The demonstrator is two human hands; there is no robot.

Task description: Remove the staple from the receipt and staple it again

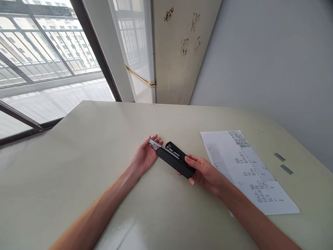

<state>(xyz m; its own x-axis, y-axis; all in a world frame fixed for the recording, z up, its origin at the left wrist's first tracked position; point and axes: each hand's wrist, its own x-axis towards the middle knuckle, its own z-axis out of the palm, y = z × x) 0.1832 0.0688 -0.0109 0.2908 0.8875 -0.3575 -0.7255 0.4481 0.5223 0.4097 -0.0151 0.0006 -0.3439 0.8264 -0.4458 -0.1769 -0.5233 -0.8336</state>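
A black stapler (174, 162) is held above the middle of the table, its top swung open and its metal magazine showing. My right hand (205, 173) grips its rear end, thumb on top and fingers beneath. At the other end, my left hand (147, 154) has its thumb and fingers around the silver metal part (154, 143) that sticks out of the stapler. Whether that part is a strip of staples or the stapler's own piece is too small to tell.
Printed paper sheets (247, 173) lie on the table (117, 128) to the right, partly under my right forearm. Two small grey strips (279, 157) are beyond them. A fridge (177, 69), a wall and a window stand behind.
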